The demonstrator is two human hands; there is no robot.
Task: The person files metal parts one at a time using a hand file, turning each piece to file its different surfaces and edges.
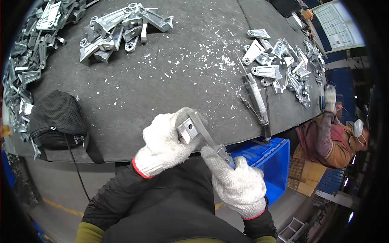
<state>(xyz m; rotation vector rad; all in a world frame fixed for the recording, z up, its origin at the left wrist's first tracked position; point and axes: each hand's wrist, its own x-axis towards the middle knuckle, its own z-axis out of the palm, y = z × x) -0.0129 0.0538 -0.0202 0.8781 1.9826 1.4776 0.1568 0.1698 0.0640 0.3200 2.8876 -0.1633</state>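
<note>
My left hand (168,139), in a white knit glove with a red cuff, is closed around a small silver metal casting (188,130). A round hole shows in the casting's flat end face. In my right hand (239,182), gloved the same way, is a flat, file-like hand tool (206,131) with a grey strip and a part-hidden handle. Its strip lies along the casting's right side; whether it touches is hard to tell. Both hands are at the table's near edge, in front of my body.
Silver castings lie in a far-left heap (38,52), a back pile (121,30) and a right-hand pile (291,65). A pencil-shaped air tool (256,97) rests on the dark table (162,89) among metal chips. A black mesh pouch (58,117), blue crate (279,162) and co-worker (328,139) are nearby.
</note>
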